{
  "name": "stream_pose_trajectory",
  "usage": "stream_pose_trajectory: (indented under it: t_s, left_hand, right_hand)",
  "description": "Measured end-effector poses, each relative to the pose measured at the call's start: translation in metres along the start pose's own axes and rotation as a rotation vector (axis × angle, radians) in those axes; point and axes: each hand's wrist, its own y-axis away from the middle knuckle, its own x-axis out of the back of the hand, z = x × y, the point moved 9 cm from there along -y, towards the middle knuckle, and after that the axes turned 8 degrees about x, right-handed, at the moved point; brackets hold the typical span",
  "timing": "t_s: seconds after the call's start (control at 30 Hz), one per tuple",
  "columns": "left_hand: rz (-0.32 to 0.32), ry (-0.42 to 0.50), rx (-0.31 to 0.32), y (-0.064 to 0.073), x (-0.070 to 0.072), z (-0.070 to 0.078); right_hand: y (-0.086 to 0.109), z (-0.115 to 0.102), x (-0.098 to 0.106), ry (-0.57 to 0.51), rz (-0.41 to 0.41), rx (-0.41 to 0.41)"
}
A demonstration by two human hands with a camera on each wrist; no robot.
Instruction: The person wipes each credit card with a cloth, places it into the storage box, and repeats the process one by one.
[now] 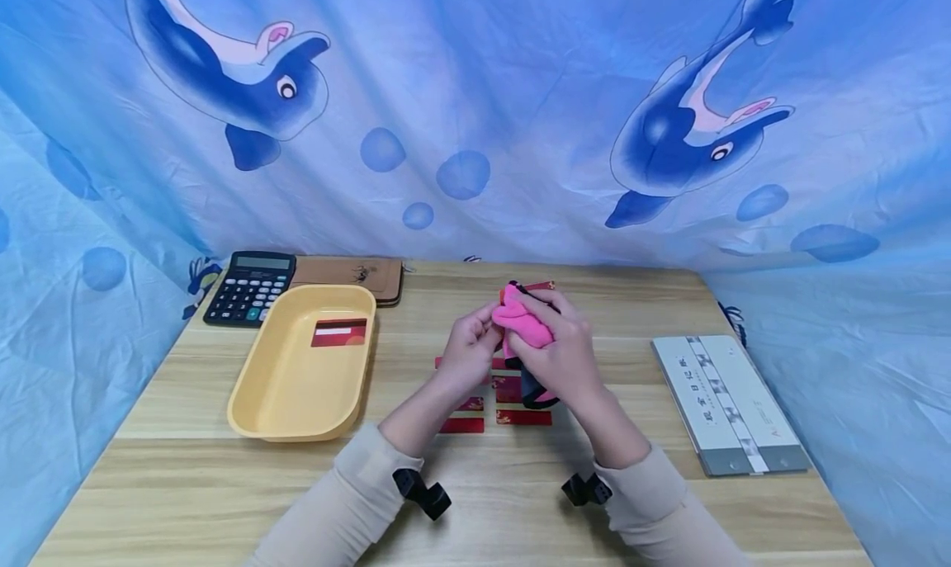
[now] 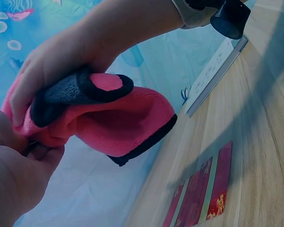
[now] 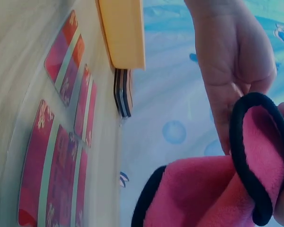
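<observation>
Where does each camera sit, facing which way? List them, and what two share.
Head: worn on the head, facing forward and down at the table; left hand, right hand and both sleeves show.
Left wrist: on that wrist, facing the pink cloth and white notebook; both hands show.
Right wrist: on that wrist, facing the cloth and yellow tray; both hands show.
Both wrist views share the cloth and red cards.

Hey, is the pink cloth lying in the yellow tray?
No, the right hand grips the pink cloth, well to the right of the yellow tray.
</observation>
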Motion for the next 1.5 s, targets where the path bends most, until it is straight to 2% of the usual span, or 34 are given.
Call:
stream_pose_trajectory:
  t_s: [0.1, 0.2, 0.33, 0.53, 0.73, 0.93, 1.03, 1.13, 1.2, 1.33, 1.5]
  left_hand:
    - [0.006, 0.001, -0.009, 0.000, 0.000, 0.001]
    - [0.004, 0.042, 0.028, 0.000, 0.000, -0.001]
    - [0.003, 0.097, 0.082, 0.002, 0.002, -0.003]
    - [0.008, 0.088, 0.085, 0.006, 0.010, 0.001]
    - [-0.017, 0.083, 0.073, 0.006, 0.013, 0.003]
    - [-0.076, 0.030, 0.022, 0.001, 0.006, 0.007]
    - [-0.127, -0.019, -0.017, 0.000, -0.001, 0.010]
    - [-0.146, -0.061, -0.046, 0.000, -0.003, 0.011]
    - [-0.144, -0.080, -0.054, 0.000, -0.002, 0.011]
    - [-0.126, -0.076, -0.047, 0.001, -0.002, 0.011]
    - [-0.068, -0.040, 0.008, 0.002, 0.004, 0.009]
  right_hand:
    - [-0.001, -0.004, -0.003, 0.035, -0.025, 0.029]
    - [-0.001, -0.002, 0.002, 0.083, -0.015, 0.032]
    - [-0.002, 0.006, 0.016, 0.120, 0.020, 0.005]
    - [-0.004, 0.019, 0.031, 0.139, 0.043, -0.057]
    - [-0.007, 0.014, 0.030, 0.177, 0.022, -0.019]
    - [-0.009, -0.004, 0.016, 0.239, -0.021, 0.046]
    - [-0.010, -0.016, 0.007, 0.209, -0.047, 0.085]
    - [-0.011, -0.025, 0.000, 0.163, -0.059, 0.117]
    - [-0.011, -0.029, -0.002, 0.156, -0.061, 0.132]
    - [-0.011, -0.032, 0.000, 0.210, -0.055, 0.155]
    - [-0.009, -0.021, 0.008, 0.261, -0.039, 0.127]
